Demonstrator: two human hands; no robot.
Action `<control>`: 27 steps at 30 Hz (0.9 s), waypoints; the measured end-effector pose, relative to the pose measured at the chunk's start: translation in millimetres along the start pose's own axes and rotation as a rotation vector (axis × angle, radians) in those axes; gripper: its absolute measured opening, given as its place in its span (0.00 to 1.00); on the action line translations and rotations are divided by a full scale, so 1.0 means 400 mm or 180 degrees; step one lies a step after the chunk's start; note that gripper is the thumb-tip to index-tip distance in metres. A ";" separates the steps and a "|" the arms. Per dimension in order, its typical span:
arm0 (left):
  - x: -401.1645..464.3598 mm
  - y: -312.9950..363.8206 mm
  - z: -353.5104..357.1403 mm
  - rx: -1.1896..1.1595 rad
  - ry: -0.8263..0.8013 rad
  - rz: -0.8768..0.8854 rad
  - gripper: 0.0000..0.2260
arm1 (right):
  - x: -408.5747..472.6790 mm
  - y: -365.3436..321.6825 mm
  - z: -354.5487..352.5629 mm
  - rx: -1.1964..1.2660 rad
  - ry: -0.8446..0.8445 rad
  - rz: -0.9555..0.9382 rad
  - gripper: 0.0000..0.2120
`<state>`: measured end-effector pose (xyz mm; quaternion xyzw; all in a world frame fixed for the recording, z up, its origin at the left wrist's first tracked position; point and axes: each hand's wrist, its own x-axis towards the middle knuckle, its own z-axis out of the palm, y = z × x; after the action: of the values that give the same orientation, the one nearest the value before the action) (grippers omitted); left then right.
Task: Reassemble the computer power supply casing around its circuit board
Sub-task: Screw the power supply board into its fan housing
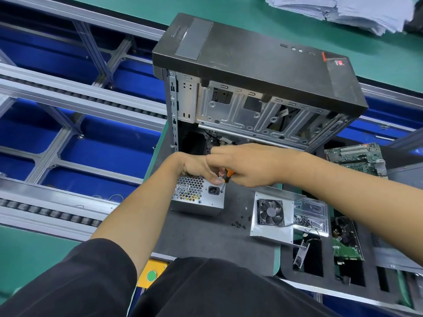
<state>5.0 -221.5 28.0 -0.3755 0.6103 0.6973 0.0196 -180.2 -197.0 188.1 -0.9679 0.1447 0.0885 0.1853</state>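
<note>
Head view: silver metal power supply box w/ honeycomb vent (197,195) sits on dark grey worktop (206,234), in front of open black computer tower (256,88). Left hand (196,167) grips box top edge – right hand (247,165) curled round orange-black screwdriver (226,176), tip at box face beside socket.
</note>
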 end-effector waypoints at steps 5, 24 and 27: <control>-0.001 -0.003 0.007 0.0000 0.0020 0.0045 0.02 | 0.012 0.004 0.006 -0.0775 0.0017 0.0274 0.06; -0.019 0.053 0.017 0.0176 -0.0087 -0.0191 0.06 | 0.001 -0.010 -0.001 0.0102 -0.0087 0.0082 0.06; -0.012 0.066 0.015 0.0442 -0.0010 -0.0337 0.10 | 0.000 -0.012 -0.003 -0.0039 -0.0155 0.0011 0.07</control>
<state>-7.2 -220.8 52.5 -0.4039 0.6365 0.6518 0.0834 -178.7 -193.2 190.7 -0.9664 0.1412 0.1131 0.1827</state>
